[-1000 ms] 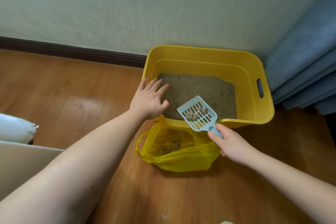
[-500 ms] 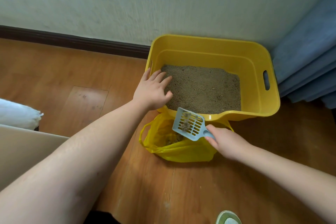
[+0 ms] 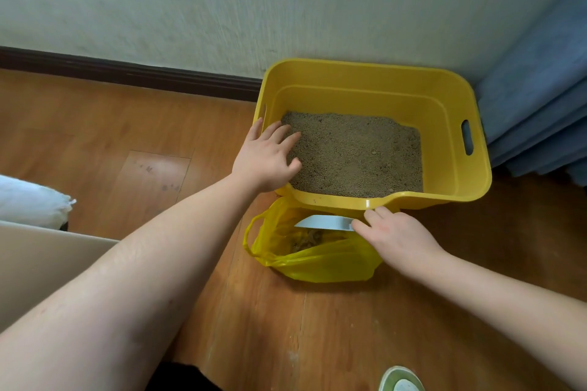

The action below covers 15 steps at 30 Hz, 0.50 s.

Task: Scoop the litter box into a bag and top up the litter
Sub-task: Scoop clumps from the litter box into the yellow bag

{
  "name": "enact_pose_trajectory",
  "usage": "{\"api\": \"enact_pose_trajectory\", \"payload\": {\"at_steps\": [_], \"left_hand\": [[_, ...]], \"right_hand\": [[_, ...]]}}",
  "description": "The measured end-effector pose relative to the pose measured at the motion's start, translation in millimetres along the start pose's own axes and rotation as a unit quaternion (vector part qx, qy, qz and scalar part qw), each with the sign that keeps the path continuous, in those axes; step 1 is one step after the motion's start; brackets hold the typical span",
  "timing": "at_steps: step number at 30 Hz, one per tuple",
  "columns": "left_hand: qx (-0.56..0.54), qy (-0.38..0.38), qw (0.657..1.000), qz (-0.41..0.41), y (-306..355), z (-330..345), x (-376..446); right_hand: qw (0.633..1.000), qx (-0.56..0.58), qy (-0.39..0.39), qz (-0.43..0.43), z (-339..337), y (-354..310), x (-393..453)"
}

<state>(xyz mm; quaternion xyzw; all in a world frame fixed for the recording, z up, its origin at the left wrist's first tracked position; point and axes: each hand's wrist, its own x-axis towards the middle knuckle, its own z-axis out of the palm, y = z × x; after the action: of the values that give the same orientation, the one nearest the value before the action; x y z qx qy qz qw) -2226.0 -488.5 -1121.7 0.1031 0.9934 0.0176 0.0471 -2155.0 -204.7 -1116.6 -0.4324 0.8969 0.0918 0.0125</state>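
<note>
A yellow litter box (image 3: pixel 365 73) stands against the wall, holding brown litter (image 3: pixel 355 152). My left hand (image 3: pixel 266 157) rests on its front left rim with fingers spread over the litter. Just in front of the box, an open yellow plastic bag (image 3: pixel 317 260) lies on the floor with clumps inside. My right hand (image 3: pixel 397 238) grips the handle of a pale blue scoop (image 3: pixel 324 221), which is turned on edge over the bag's mouth. The scoop's slotted face is hidden.
Blue curtains (image 3: pixel 536 98) hang right of the box. A dark skirting board (image 3: pixel 127 73) runs along the wall. A white cushion (image 3: pixel 28 200) and a beige surface (image 3: pixel 38 260) sit at the left edge. A green slipper toe (image 3: pixel 401 379) shows at the bottom.
My right hand carried the loaded scoop from over the box's front rim down to the bag and tipped it on edge. The left hand stayed on the rim.
</note>
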Motion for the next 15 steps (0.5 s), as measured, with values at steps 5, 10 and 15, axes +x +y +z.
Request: {"api": "enact_pose_trajectory", "payload": {"at_steps": [5, 10, 15], "left_hand": [[0.003, 0.007, 1.000, -0.002, 1.0, 0.0, -0.5], [0.004, 0.002, 1.000, 0.002, 0.9, -0.4, -0.5], [-0.008, 0.025, 1.000, 0.000, 0.5, 2.5, -1.8]], "right_hand": [[0.993, 0.098, 0.038, 0.059, -16.4, 7.8, 1.5], [0.978, 0.086, -0.018, 0.191, -59.6, 38.7, 10.9], [0.946, 0.117, -0.151, 0.262, -54.7, 95.2, 35.6]]}}
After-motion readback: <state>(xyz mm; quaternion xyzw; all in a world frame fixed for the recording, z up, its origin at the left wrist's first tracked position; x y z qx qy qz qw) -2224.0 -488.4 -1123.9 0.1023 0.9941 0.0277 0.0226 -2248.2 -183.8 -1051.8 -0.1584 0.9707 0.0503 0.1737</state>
